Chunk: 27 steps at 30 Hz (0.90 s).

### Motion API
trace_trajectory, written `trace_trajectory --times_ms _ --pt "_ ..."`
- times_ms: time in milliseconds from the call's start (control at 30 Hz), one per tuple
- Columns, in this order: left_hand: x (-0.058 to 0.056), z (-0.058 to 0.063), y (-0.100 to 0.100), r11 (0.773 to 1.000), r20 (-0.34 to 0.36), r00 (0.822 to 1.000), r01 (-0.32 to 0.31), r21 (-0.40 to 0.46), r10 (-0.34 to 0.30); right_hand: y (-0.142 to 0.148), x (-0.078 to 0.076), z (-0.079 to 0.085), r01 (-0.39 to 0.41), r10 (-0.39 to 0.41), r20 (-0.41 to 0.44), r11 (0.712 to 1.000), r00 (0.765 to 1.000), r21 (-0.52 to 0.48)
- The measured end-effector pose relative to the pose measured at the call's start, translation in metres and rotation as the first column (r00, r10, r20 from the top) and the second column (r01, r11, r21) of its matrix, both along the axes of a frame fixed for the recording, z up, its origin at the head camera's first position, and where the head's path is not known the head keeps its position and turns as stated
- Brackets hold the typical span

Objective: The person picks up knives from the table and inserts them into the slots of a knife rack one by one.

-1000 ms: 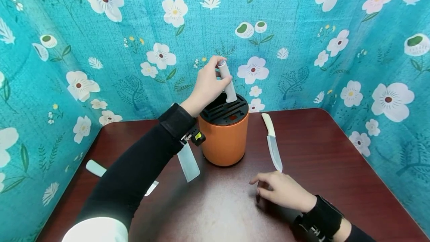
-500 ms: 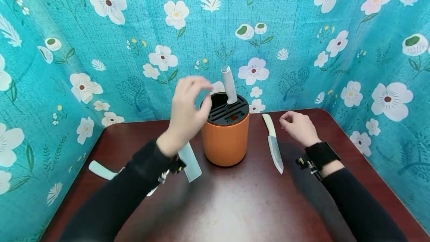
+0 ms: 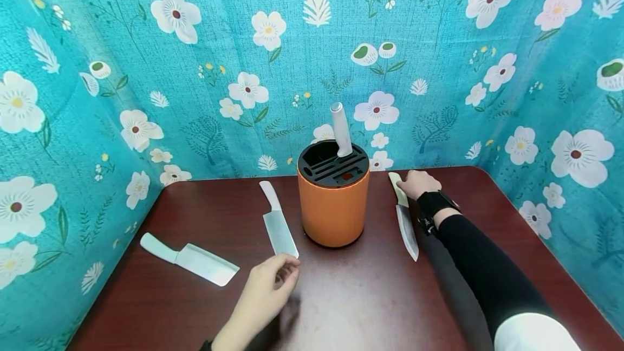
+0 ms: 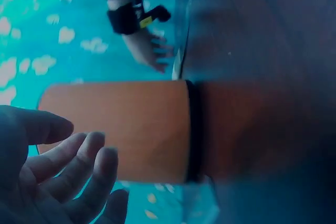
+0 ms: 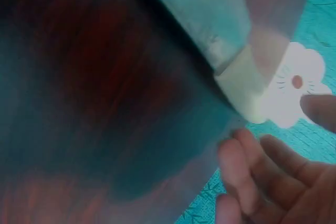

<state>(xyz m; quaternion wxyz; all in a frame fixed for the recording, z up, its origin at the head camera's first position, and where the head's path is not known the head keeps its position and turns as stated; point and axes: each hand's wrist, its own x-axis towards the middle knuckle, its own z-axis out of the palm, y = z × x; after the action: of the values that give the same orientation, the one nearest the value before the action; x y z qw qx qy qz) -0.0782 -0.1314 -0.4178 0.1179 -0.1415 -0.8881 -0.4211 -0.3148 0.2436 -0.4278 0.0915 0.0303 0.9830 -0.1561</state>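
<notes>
In the head view, the back of the right hand conceals most of its own fingers at the handle of the chef's knife. The right wrist view shows those fingers bent and the thumb apart, not closed around the handle; contact cannot be determined. The left hand has loosely curved fingers and grips nothing. It overlaps the blade end of the centre cleaver; whether they touch cannot be determined. The blade of the inserted knife is hidden inside the knife block. The left wrist view is blurred.

Compared with the previous frame, the left hand has withdrawn from beside the knife block toward the near side, exposing the left cleaver completely. The right hand has shifted from the right of the chef's knife up to its handle. The inserted knife remains in place.

The chef's knife lies right of the knife block, handle toward the far edge of the dark red-brown worktop. The left cleaver's handle points to the left edge. The worktop's near edge is cut off. A turquoise floral curtain stands behind the far edge and along both sides.
</notes>
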Motion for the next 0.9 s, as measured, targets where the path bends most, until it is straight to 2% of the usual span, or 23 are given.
trace_trajectory --times_ms 67,100,267,367,433,500,633,700,833,900 --pt "0.007 -0.007 -0.005 0.999 0.109 0.994 -0.031 0.039 0.027 -0.001 -0.004 -0.003 -0.004 0.003 0.048 1.000 0.999 0.025" --pt "0.008 -0.010 -0.008 0.997 0.139 0.990 -0.047 0.063 0.038 -0.002 -0.006 -0.005 -0.006 0.003 0.065 0.999 0.998 0.035" --pt "0.014 -0.023 -0.022 0.986 0.222 0.969 -0.131 0.101 0.106 -0.004 -0.011 -0.014 0.017 -0.021 0.067 0.998 0.998 0.058" --pt "0.018 -0.030 -0.030 0.986 0.292 0.950 -0.141 0.088 0.110 -0.008 -0.011 -0.019 0.045 -0.047 0.043 0.998 0.998 0.047" --pt "0.021 -0.033 -0.034 0.988 0.340 0.937 -0.121 0.097 0.082 -0.010 -0.010 -0.022 0.069 -0.070 0.041 0.997 0.997 0.028" --pt "0.023 -0.036 -0.037 0.990 0.373 0.928 -0.075 0.119 0.025 -0.012 -0.009 -0.025 0.089 -0.089 0.040 0.996 0.995 -0.001" --pt "0.027 -0.040 -0.042 0.988 0.417 0.906 0.008 0.153 -0.072 -0.011 -0.010 -0.029 0.122 -0.120 0.031 0.990 0.992 -0.067" --pt "0.028 -0.042 -0.044 0.985 0.440 0.892 0.028 0.171 -0.102 -0.007 -0.010 -0.029 0.136 -0.136 0.005 0.986 0.991 -0.095" --pt "0.029 -0.044 -0.046 0.978 0.466 0.873 0.053 0.204 -0.145 -0.002 -0.005 -0.015 0.142 -0.157 -0.087 0.977 0.984 -0.158" --pt "0.028 -0.044 -0.047 0.976 0.466 0.871 0.063 0.207 -0.154 0.000 0.000 -0.003 0.115 -0.145 -0.149 0.974 0.978 -0.194"
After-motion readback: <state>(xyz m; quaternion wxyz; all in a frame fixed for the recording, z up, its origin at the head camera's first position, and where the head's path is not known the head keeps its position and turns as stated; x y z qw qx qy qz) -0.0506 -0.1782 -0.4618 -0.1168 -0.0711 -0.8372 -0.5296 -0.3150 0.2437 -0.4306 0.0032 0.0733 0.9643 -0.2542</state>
